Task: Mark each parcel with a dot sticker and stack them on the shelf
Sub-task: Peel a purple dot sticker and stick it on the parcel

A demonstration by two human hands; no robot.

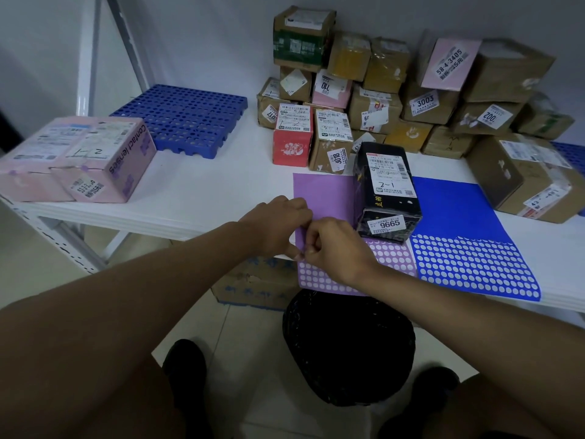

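Head view: left hand point(278, 224) and right hand point(332, 248) both pinch the purple sticker sheet point(323, 191).

Glossy black plastic wrap covers the parcel point(387, 193) on matt purple sticker paper point(323, 198); brown cardboard boxes point(373, 109) behind.

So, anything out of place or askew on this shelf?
Mildly. The black parcel sits on the purple sticker sheet, covering part of it while both hands work at the sheet's edge. Both sticker sheets overhang the shelf's front edge. The brown parcel pile at the back is stacked unevenly.
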